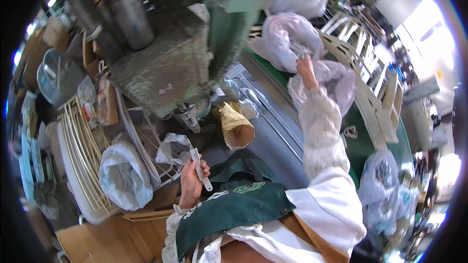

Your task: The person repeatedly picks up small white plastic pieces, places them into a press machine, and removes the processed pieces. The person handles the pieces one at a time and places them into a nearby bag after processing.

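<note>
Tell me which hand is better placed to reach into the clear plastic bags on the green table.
Probably the right hand: it's already stretched out to a plastic bag. The left hand holds a flat strip by the apron, farther from the table.

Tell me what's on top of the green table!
Cloudy plastic bags by the right hand, pale frame-like pieces and a small pale piece lie on the green table. The tabletop under the bags is covered, and their folds hide most contents.
</note>
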The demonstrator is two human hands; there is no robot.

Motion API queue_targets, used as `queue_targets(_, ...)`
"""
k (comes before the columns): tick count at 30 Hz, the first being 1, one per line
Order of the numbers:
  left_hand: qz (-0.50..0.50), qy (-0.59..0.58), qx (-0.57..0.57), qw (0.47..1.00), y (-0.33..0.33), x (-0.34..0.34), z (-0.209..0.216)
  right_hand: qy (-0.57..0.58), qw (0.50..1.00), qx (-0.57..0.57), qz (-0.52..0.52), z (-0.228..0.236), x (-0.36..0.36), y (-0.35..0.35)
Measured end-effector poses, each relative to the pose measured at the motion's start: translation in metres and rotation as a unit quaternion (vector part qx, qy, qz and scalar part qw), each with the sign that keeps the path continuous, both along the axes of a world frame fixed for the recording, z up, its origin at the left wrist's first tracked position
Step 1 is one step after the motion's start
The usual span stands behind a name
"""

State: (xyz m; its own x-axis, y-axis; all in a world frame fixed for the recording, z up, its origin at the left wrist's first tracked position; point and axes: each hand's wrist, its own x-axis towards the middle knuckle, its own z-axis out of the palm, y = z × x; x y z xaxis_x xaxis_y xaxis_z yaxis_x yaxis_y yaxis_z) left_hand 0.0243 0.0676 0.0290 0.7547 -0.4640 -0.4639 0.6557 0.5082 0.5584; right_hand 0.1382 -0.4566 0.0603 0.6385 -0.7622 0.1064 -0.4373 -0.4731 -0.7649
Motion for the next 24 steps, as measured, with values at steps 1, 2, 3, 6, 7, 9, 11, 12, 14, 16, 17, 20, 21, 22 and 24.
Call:
queue_targets(1,0.026,0.016,0.038,0.999,0.005,-0.001,0.010,0.006,0.995,0.073,0.065,0.004,0.004,0.049)
queue_targets(2,0.031,-0.001,0.054,0.998,0.010,0.001,0.008,-0.118,0.958,0.193,0.178,0.019,-0.006,0.121)
queue_targets(3,0.021,-0.017,0.062,0.998,0.008,0.007,0.004,-0.148,0.892,0.266,0.335,0.025,-0.017,0.162)
queue_targets(6,0.067,-0.020,0.094,0.993,-0.005,0.033,0.015,-0.020,0.802,0.374,0.466,0.050,-0.035,0.274)
queue_targets(7,0.076,-0.028,0.121,0.989,-0.006,0.038,0.022,0.005,0.769,0.398,0.500,0.045,-0.035,0.293)
queue_targets(9,0.098,-0.045,0.113,0.988,-0.010,0.043,0.023,-0.049,0.746,0.440,0.497,0.051,-0.034,0.324)
queue_targets(11,0.110,-0.053,0.113,0.986,-0.013,0.044,0.025,-0.054,0.752,0.452,0.477,0.052,-0.030,0.331)
queue_targets(12,0.113,-0.051,0.115,0.986,-0.015,0.043,0.028,-0.043,0.755,0.452,0.473,0.052,-0.027,0.331)
queue_targets(14,0.116,-0.046,0.113,0.986,-0.017,0.042,0.030,-0.016,0.763,0.442,0.472,0.055,-0.025,0.330)
queue_targets(16,0.141,-0.047,0.116,0.982,-0.020,0.043,0.031,-0.001,0.768,0.458,0.447,0.056,-0.024,0.336)
queue_targets(17,0.154,-0.048,0.118,0.980,-0.021,0.043,0.032,0.006,0.771,0.466,0.435,0.055,-0.024,0.338)
queue_targets(20,0.185,-0.072,0.099,0.975,-0.021,0.046,0.029,0.007,0.739,0.523,0.424,0.043,-0.026,0.336)
queue_targets(21,0.189,-0.062,0.058,0.978,-0.017,0.045,0.027,0.019,0.749,0.529,0.398,0.038,-0.025,0.335)
queue_targets(22,0.191,-0.055,0.018,0.980,-0.014,0.046,0.025,0.029,0.758,0.535,0.372,0.030,-0.023,0.327)
queue_targets(24,0.182,-0.042,-0.017,0.982,-0.005,0.045,0.020,0.066,0.844,0.400,0.352,-0.029,-0.004,0.291)
